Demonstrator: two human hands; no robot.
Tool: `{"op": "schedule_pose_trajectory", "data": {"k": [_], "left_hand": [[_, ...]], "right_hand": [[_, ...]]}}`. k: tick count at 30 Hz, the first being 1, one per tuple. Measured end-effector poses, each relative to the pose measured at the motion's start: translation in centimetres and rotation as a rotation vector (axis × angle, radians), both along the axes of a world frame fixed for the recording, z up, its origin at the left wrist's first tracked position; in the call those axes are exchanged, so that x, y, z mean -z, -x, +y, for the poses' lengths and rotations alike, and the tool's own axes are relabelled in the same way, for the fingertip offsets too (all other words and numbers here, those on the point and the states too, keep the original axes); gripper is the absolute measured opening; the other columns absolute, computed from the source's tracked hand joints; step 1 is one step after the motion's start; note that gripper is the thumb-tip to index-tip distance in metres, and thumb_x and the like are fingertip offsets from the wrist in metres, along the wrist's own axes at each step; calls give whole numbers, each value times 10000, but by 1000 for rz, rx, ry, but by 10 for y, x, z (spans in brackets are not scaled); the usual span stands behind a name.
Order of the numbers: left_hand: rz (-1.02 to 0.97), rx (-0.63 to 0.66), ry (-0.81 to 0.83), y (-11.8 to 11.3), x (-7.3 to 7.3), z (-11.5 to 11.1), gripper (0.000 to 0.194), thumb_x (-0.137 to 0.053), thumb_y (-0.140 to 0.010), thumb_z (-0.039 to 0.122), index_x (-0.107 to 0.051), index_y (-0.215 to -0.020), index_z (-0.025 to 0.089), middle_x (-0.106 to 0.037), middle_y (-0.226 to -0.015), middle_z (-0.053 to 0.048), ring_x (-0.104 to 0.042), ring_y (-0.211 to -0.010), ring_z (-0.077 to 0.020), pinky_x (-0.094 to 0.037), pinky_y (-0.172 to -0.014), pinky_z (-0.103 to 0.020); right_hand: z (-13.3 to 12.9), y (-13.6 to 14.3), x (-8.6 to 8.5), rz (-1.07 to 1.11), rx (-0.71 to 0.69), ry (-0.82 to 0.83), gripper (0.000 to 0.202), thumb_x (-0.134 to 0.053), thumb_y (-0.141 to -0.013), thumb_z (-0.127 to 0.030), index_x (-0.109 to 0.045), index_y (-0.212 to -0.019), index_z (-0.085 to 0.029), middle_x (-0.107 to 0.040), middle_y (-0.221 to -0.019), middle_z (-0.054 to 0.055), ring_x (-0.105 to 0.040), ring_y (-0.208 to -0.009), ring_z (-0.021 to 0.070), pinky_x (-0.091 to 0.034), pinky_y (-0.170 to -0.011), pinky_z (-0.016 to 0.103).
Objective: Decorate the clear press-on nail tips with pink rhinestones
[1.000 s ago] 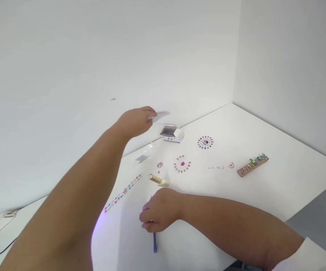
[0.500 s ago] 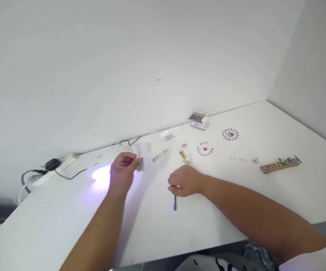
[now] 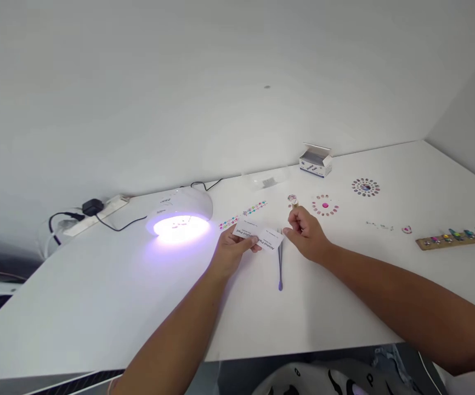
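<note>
White alcohol pad packets (image 3: 269, 240), printed with their name, are pinched between the thumb and fingers of my left hand (image 3: 231, 249). My right hand (image 3: 306, 233) hovers at their right end, thumb tip close to the packet edge. Its fingers are curled, with a gap to the thumb and nothing visible in them; I cannot tell whether the thumb touches the packet. Tweezers (image 3: 280, 269) lie on the table just below the packets, their tips partly covered. Behind my right hand shows the gold cap of a small bottle (image 3: 295, 203), the rest hidden.
A lit nail lamp (image 3: 180, 206) stands left, wired near a power strip (image 3: 97, 216). Colourful sticker strips (image 3: 256, 207) lie behind the packets. An opened box (image 3: 315, 161) stands by the wall. Sticker rings (image 3: 366, 187) and a brown strip with nail tips (image 3: 447, 241) lie right.
My right hand has left the tweezers and moved up beside the packets. The packets in my left hand have come down and right, turning their print towards me. The view has shifted left.
</note>
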State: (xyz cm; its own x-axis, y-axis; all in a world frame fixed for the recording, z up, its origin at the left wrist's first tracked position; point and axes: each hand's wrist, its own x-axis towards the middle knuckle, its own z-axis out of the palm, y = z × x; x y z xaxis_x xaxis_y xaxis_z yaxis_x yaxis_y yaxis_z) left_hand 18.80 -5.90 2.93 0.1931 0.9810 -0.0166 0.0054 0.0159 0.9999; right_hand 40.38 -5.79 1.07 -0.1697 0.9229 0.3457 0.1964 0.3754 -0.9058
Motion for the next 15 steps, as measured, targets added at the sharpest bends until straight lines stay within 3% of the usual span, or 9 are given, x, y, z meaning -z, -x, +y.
{"op": "schedule_pose_trajectory", "data": {"k": [8, 15], "left_hand": [[66, 98, 115, 2, 3, -6, 163, -785, -668, 265, -695, -731, 144, -727, -654, -55, -665, -597, -176, -536, -568, -285], [161, 164, 121, -7, -7, -13, 124, -745, -681, 266, -697, -723, 160, -691, -682, -29, -630, -641, -160, -523, -637, -294]], "right_hand": [[-4, -1, -6, 14, -278, 44, 77, -570, -789, -256, -537, -793, -187, -534, -746, -4, -454, -618, 112, -410, -589, 267], [-7, 2, -6, -107, -298, 18, 113, -552, -825, -233, -539, -719, -194, -504, -662, -24, -450, -603, 109, -378, -564, 245]]}}
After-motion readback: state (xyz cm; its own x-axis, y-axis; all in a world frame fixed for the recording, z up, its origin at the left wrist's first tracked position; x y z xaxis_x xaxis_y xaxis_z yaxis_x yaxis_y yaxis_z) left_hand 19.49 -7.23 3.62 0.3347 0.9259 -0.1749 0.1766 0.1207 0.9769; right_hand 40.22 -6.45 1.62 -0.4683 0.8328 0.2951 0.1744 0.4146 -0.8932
